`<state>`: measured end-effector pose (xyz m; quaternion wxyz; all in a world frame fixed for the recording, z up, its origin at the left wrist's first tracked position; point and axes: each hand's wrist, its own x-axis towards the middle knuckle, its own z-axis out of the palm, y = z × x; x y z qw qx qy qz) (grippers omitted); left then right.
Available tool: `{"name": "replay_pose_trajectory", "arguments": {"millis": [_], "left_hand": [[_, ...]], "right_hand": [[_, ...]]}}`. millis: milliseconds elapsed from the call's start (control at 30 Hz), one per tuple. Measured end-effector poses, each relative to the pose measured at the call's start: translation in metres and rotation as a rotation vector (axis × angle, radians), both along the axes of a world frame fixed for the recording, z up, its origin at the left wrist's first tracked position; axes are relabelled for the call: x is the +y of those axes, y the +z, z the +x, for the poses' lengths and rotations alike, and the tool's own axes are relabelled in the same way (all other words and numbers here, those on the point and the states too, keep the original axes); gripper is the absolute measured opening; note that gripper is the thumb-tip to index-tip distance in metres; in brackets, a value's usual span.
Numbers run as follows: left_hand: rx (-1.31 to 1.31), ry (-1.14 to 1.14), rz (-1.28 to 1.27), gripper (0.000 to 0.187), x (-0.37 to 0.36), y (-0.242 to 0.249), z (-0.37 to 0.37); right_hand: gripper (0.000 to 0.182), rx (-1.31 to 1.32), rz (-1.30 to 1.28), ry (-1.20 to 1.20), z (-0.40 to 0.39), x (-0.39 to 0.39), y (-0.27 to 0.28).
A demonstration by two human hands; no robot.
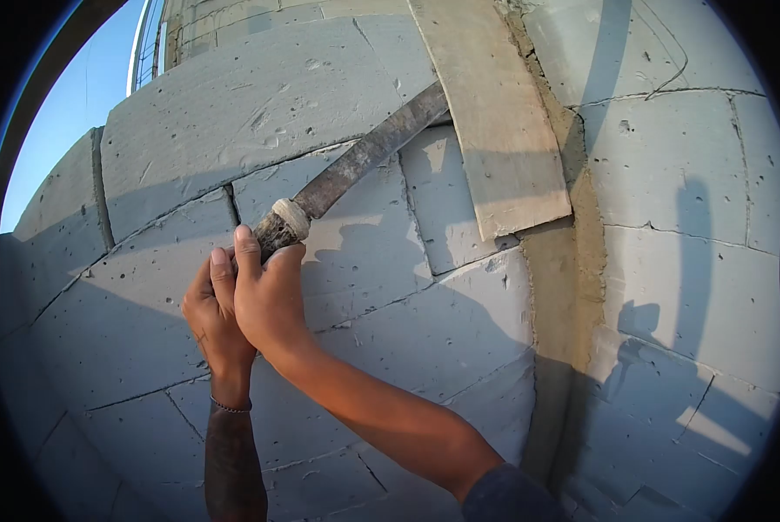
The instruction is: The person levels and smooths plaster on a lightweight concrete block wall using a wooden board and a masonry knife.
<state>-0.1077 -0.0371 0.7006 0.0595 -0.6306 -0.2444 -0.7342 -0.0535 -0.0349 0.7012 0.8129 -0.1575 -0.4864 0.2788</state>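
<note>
Both hands close around the wrapped handle of a machete-like long flat blade (372, 152), worn and stained along its length. My left hand (209, 315) grips the lower end, with a thin bracelet at the wrist. My right hand (270, 291) overlaps it nearer the blade, its thumb lying along the handle. The blade slants up to the right, and its tip is hidden behind the left edge of a wooden board (507, 148). This board stands tilted against the wall, over the column joint.
Pale block walls (233, 96) with dark joints meet at a rough concrete column strip (551, 339), which runs downward below the board. More blockwork (686, 165) lies to the right, crossed by shadows. A metal frame and sky show at upper left.
</note>
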Motion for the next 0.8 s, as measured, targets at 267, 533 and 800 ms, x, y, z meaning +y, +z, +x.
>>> {"name": "replay_pose_trajectory", "arguments": {"millis": [267, 533, 800], "left_hand": [[0.077, 0.141, -0.047, 0.045, 0.012, 0.001, -0.011], [-0.034, 0.061, -0.004, 0.042, 0.017, -0.008, 0.004], [-0.023, 0.077, -0.043, 0.037, 0.029, -0.052, 0.093]], "right_hand": [[0.06, -0.117, 0.016, -0.13, -0.007, 0.01, 0.007], [0.063, -0.15, 0.09, -0.093, 0.006, 0.008, -0.004], [0.047, -0.243, 0.131, 0.069, 0.102, 0.025, -0.041]]}}
